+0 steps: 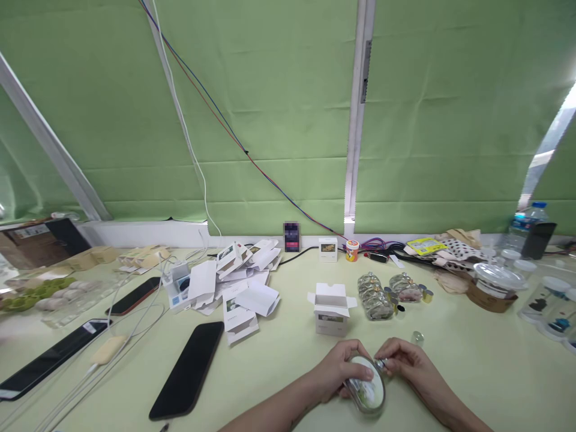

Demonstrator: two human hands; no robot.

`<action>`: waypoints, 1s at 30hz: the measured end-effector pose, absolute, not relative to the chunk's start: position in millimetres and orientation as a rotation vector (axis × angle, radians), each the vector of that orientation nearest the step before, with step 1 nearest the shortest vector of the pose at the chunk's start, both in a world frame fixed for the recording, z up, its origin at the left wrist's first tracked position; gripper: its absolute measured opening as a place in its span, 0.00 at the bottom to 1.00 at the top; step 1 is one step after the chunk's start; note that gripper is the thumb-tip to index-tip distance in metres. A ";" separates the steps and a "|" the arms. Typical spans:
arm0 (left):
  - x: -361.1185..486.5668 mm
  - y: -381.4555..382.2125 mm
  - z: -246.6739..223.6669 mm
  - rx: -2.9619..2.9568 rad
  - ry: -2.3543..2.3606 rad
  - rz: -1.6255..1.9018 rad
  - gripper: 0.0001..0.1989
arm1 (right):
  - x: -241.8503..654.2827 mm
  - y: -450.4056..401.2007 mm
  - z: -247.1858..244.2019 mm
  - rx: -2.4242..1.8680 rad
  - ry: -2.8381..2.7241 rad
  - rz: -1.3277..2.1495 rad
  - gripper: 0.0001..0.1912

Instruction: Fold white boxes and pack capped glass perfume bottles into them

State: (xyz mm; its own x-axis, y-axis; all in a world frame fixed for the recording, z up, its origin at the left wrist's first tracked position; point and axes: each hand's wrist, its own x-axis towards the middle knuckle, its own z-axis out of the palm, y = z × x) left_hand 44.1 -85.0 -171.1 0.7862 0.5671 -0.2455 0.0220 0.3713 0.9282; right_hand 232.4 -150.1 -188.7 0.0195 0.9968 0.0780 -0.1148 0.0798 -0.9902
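Observation:
My left hand (344,372) is wrapped round an oval glass perfume bottle (371,393), thumb across its white and green face. The bottle is tilted, its neck pointing up and right. At that neck, the fingers of my right hand (405,363) pinch a small silver neck piece (381,363); whether it is fixed to the bottle I cannot tell. Just beyond my right hand lies a clear cap (417,339). An open white box (332,312) stands past my left hand, flaps raised. Several more glass bottles (374,297) lie in a row behind, with gold caps (426,295) beside them.
A pile of flattened white cartons (245,294) lies left of centre. Phones, including a large black one (188,369), and white cables cover the left side. A closed white box (328,249) and a small tub (351,250) stand at the back. Clear containers (546,297) stand right.

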 end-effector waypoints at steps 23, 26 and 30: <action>42.6 -83.0 -180.2 1.246 0.639 0.302 0.21 | 233.8 -148.3 -194.7 -1.106 -1.104 1.323 0.14; 42.8 -82.4 -182.1 1.256 0.633 0.291 0.21 | 233.2 -147.4 -197.3 -1.149 -1.088 1.334 0.17; 42.6 -81.9 -184.6 1.259 0.637 0.297 0.21 | 232.4 -146.3 -202.8 -1.172 -1.051 1.373 0.19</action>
